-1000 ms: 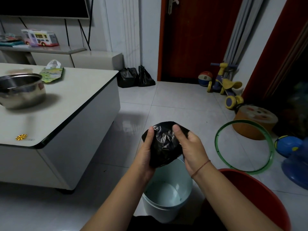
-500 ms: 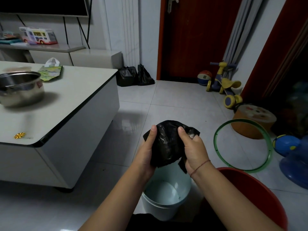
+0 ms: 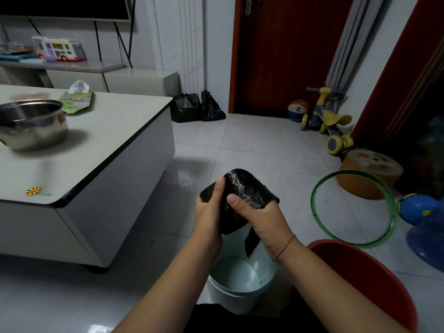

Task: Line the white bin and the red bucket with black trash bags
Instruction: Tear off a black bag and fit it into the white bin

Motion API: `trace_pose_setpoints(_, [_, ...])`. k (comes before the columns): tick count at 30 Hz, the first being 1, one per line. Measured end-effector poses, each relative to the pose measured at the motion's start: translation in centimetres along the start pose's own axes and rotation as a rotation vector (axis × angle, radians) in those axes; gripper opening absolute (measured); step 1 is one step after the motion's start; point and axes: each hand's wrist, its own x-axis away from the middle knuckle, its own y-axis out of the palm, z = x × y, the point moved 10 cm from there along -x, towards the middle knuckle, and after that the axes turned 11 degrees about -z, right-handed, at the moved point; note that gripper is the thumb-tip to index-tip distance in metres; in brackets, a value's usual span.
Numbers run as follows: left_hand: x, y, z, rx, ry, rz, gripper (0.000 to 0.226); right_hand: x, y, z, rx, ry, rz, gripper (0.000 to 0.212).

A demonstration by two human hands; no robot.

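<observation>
Crumpled black trash bag [image 3: 240, 200] gripped by left hand [image 3: 209, 212] and right hand [image 3: 266, 219] above white bin [image 3: 240, 294]; long axis unclear, one tail hanging down. Red bucket [image 3: 374, 280] cropped.

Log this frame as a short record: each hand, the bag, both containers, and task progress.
left hand: grips the black trash bag from the left
right hand: grips the same bag, thumb on top
bag state: bunched up, unopened, one strip hanging toward the white bin
white bin: on the floor below the hands, no liner
red bucket: right of the bin, no liner visible
progress: neither container lined
</observation>
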Motion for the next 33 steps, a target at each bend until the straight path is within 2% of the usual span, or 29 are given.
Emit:
trace_pose_setpoints(2, [0.0, 0.6, 0.0, -0.004, 0.000, -0.052, 0.039, -0.1, -0.8, 0.3, 0.007, 0.015, 0.073, 0.021])
trace_pose_setpoints(3, [0.1, 0.8, 0.0, -0.015, -0.008, -0.071, 0.039, -0.1, -1.4, 0.7, -0.004, 0.034, 0.125, 0.018])
trace_pose_setpoints(6, [0.2, 1.2, -0.7, -0.038, -0.081, -0.123, 0.071, -0.2, -2.8, 1.7, -0.120, 0.086, 0.228, 0.017])
trace_pose_setpoints(11, [0.4, 2.3, -2.0, 0.020, -0.198, -0.249, 0.071, -0.3, -3.8, 2.4, -0.411, 0.089, 0.282, 0.016])
trace_pose_setpoints(14, [0.4, 2.3, -2.2, 0.018, -0.200, -0.248, 0.069, -0.2, -3.7, 2.3, -0.359, 0.088, 0.256, 0.025])
trace_pose_setpoints(16, [0.4, 2.0, -2.0, 0.007, -0.178, -0.204, 0.074, -0.1, -2.9, 1.8, -0.263, 0.070, 0.199, 0.039])
trace_pose_setpoints(18, [0.3, 1.6, -1.6, 0.003, -0.142, -0.158, 0.077, -0.1, -2.0, 1.3, -0.184, 0.054, 0.131, 0.044])
trace_pose_setpoints(20, [0.2, 1.4, -1.1, -0.016, -0.100, -0.130, 0.077, -0.1, -1.6, 1.0, -0.111, 0.038, 0.106, 0.040])
trace_pose_setpoints(23, [0.3, 1.4, -0.9, -0.042, -0.078, -0.123, 0.079, -0.1, -1.7, 0.8, -0.033, 0.005, 0.129, 0.022])
trace_pose_setpoints(25, [0.3, 1.3, -1.0, -0.066, -0.084, -0.140, 0.081, -0.2, -2.2, 1.1, -0.088, 0.017, 0.165, 0.018])
trace_pose_setpoints(30, [0.4, 1.8, -1.7, -0.099, -0.152, -0.233, 0.082, -0.4, -4.1, 2.8, -0.372, 0.081, 0.266, 0.027])
trace_pose_setpoints(33, [0.5, 1.8, -1.8, -0.090, -0.158, -0.213, 0.080, -0.4, -3.8, 3.0, -0.397, 0.088, 0.238, 0.027])
